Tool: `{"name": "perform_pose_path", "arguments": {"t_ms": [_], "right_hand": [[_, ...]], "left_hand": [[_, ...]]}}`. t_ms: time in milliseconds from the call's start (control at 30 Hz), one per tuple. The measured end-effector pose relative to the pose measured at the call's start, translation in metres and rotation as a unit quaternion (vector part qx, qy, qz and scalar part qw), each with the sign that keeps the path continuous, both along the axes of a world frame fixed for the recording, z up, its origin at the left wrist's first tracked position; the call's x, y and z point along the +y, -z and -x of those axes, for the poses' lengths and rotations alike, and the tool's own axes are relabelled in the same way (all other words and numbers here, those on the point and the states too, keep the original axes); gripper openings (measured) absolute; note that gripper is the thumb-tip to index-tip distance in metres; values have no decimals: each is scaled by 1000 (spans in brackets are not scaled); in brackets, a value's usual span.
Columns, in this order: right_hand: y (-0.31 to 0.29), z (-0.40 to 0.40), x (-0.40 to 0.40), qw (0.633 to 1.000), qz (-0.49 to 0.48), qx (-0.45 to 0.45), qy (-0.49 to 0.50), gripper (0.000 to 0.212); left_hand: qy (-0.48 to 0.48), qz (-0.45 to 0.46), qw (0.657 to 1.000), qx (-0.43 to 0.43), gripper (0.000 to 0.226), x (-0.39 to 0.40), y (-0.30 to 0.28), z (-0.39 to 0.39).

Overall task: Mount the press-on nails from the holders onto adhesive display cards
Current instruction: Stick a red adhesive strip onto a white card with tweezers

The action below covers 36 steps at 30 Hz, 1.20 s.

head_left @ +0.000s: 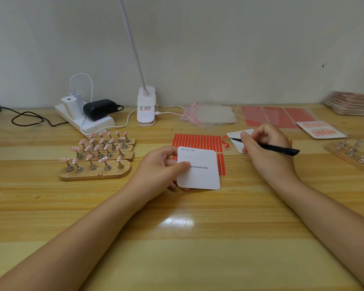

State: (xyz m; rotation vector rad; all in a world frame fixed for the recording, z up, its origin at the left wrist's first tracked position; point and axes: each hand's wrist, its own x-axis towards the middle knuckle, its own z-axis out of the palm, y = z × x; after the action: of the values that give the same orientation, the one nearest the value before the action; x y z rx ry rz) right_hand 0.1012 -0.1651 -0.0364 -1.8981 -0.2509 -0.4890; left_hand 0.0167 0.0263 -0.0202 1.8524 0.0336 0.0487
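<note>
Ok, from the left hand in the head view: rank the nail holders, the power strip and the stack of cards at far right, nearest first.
Measured from the left hand:
1. Nail holders, just to its left.
2. Power strip, farther back-left near the wall.
3. Stack of cards, far right at the back.

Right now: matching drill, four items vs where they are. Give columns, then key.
1 white card
2 black pen
3 pink nails on holders
4 power strip

A in the right hand
B back left, by the wall
C in the left hand
D left of the red strip sheet

Pairs: 1-C, 2-A, 3-D, 4-B
</note>
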Motion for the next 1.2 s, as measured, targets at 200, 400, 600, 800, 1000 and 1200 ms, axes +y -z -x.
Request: {"name": "perform_pose_path", "arguments": {"t_ms": [200, 400, 600, 800, 1000, 1200], "right_hand": [[-3, 1, -2, 999, -42, -18, 15, 29], [-12, 5, -6, 986, -148, -62, 42, 25], [-18, 1, -15, 988, -140, -67, 21, 21], [-51, -14, -57, 994, -45, -58, 86, 24], [-65, -22, -98, 986, 107, 89, 95, 25], [-77, -23, -108, 975, 182, 114, 57, 28]], "left_hand": [[1, -15, 1000, -14, 31, -1, -1, 2], [2, -18, 1000, -18, 34, -2, -2, 3], [-4, -23, 999, -22, 34, -2, -1, 3], [-13, -36, 999, -24, 32, -1, 1, 2], [-23, -43, 999, -22, 32, -3, 1, 1], [-40, -58, 997, -19, 39, -4, 3, 0]]}}
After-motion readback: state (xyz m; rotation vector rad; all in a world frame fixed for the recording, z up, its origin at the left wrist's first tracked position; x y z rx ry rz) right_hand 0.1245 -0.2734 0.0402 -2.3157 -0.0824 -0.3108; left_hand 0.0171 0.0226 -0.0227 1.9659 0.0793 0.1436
